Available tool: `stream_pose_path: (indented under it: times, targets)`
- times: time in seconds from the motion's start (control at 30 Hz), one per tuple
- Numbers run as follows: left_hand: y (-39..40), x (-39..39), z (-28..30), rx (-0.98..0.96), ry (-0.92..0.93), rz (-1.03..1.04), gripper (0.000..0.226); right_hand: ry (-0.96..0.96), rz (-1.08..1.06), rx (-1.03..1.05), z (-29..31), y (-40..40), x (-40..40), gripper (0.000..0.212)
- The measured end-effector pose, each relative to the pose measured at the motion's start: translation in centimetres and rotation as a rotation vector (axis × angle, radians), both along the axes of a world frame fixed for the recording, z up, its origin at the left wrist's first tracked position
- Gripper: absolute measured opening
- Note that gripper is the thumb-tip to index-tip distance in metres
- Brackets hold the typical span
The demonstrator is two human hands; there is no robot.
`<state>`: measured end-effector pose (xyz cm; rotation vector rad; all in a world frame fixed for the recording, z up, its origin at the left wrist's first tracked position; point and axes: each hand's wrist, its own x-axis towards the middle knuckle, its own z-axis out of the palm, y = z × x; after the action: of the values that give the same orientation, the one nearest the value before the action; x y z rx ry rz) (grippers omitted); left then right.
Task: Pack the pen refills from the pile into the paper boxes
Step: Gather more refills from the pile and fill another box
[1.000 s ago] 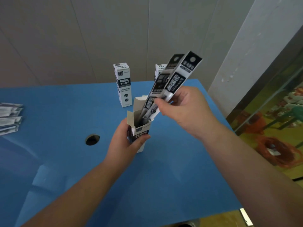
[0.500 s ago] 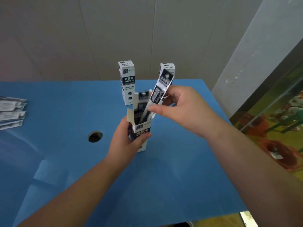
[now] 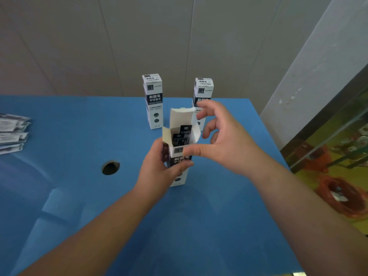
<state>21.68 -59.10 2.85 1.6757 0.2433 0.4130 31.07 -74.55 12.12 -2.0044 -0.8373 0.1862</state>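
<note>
Open box (image 3: 177, 156) stands upright; refill packs (image 3: 182, 135) vertical inside.

— What is the person wearing on the arms?
— Nothing that shows: both forearms run bare from the lower edge of the frame up to the wrists, with no sleeve, cuff or glove.
— Anything on the left hand (image 3: 159, 168)?
— No ring, watch or band on it.
— And the right hand (image 3: 225, 140)?
— The same: bare fingers (image 3: 207, 127), short plain nails, bare wrist, no strap or marking.
</note>
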Motion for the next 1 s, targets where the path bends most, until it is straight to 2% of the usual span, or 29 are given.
stream_pose_path:
  times: [0.03,0.07,0.17,0.23,0.4,0.63,0.67,0.73,0.77,0.83,0.9,1.0]
  targets:
    - [-0.5,0.6,0.2,-0.003,-0.003,-0.006,0.053,0.052,0.01,-0.027,-0.5,-0.5,0.6,0.095]
    - [-0.9,1.3,0.3,-0.01,-0.006,-0.013,0.053,0.098,0.028,-0.045,-0.9,-0.9,1.0,0.091]
    - [-2.2,3.5,0.6,0.001,0.008,-0.039,0.053,0.134,0.038,-0.037,-2.2,-1.9,2.4,0.045]
    - [-2.4,4.9,0.4,0.036,0.043,-0.079,0.053,0.13,-0.002,-0.014,-2.7,-2.4,3.3,0.037]
    - [-1.7,6.7,-2.5,0.17,0.219,-0.183,0.052,0.148,-0.027,0.002,-4.5,-3.3,5.3,0.033]
    - [-1.5,7.4,-4.1,0.204,0.273,-0.223,0.053,0.178,-0.061,-0.121,-8.1,-3.6,6.1,0.032]
    - [-1.5,7.5,-4.2,0.223,0.278,-0.223,0.055,0.175,-0.071,-0.161,-8.5,-3.6,6.0,0.035]
    - [-1.4,7.6,-4.5,0.247,0.31,-0.223,0.058,0.166,-0.107,-0.287,-9.4,-4.0,5.8,0.058]
    - [-1.3,7.5,-4.7,0.254,0.332,-0.222,0.061,0.163,-0.124,-0.35,-9.7,-4.3,5.6,0.069]
    - [-1.1,7.1,-4.7,0.325,0.385,-0.206,0.079,0.158,-0.15,-0.438,-10.2,-5.1,4.9,0.078]
    - [-0.8,6.6,-4.3,0.43,0.438,-0.179,0.096,0.146,-0.173,-0.491,-10.6,-5.9,4.2,0.076]
    - [0.2,5.3,-3.8,0.534,0.446,-0.16,0.097,0.07,-0.213,-0.578,-10.6,-6.6,3.1,0.07]
